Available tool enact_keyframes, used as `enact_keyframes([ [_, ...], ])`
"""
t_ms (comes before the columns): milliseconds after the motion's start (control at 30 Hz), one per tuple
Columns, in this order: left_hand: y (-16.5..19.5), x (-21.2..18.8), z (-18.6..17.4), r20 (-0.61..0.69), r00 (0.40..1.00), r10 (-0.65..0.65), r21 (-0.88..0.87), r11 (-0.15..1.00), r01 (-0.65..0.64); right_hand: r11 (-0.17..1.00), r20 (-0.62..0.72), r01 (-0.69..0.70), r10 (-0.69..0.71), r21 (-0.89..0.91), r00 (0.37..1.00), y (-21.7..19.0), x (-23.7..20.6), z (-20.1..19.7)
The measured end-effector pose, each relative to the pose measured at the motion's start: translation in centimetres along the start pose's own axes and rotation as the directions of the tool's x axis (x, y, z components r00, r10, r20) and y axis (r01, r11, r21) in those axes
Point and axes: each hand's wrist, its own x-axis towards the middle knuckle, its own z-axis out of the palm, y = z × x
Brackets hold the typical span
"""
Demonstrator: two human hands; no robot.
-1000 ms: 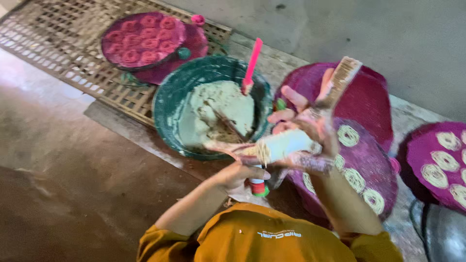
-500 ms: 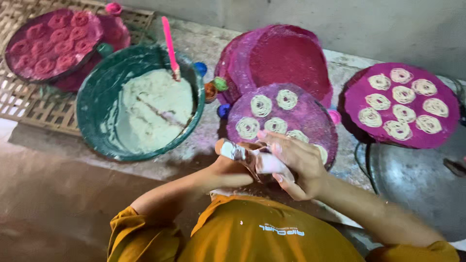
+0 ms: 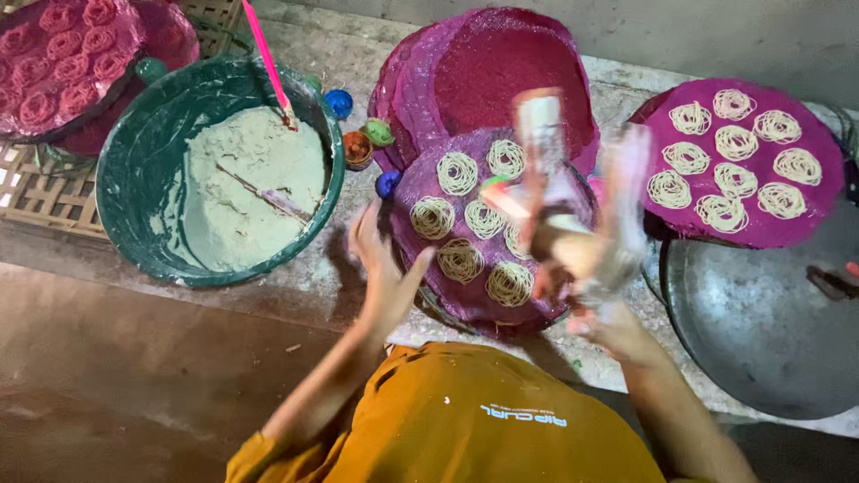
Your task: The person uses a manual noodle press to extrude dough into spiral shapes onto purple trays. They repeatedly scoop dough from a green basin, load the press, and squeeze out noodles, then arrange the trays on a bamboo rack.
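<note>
Head view. The right hand (image 3: 591, 268), motion-blurred, grips a string-hopper press (image 3: 550, 192) raised above the near purple woven mat (image 3: 412, 241). That mat carries six noodle coils (image 3: 457, 173). The left hand (image 3: 386, 273) is spread wide, holding nothing, at the mat's left edge. Left of the mat stands a green basin (image 3: 125, 192) of pale dough with a pink-handled tool (image 3: 268, 58) stuck in it. Behind the mat lies a stack of bare purple mats (image 3: 519, 63); to its right, a filled mat (image 3: 805, 210) rests over a metal pan (image 3: 761, 331).
</note>
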Motion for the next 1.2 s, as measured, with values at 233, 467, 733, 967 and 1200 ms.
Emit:
enact_keyframes([
  [233,-6.8,-6.4,3.9,0.25,0.877,-0.411,-0.091,0.891,0.444,0.97,-0.329,0.236,-0.203,0.065,0.922,-1.9,-3.3,-3.2],
  [467,-7.7,7.1,-0.3,0.383,0.672,-0.634,0.398,0.769,0.5,0.966,-0.41,0.228,-0.161,0.12,0.898,-0.2,-5.8,-3.9],
  [733,-11.0,18.2,5.3,0.387,0.832,-0.396,0.673,0.739,0.039,0.999,-0.328,-0.023,0.036,0.044,0.944,0.5,-7.3,-4.2],
  [967,-3.0,12.0,12.7,0.641,0.652,0.405,-0.671,-0.117,0.733,0.908,0.151,-0.322,0.29,0.268,0.945,0.0,-4.3,-3.5],
  [1200,-1.8,9.1,14.9,0.554,0.761,0.339,-0.733,-0.235,0.638,0.729,0.231,-0.681,0.651,0.077,0.723,-2.2,-2.5,-6.2],
])
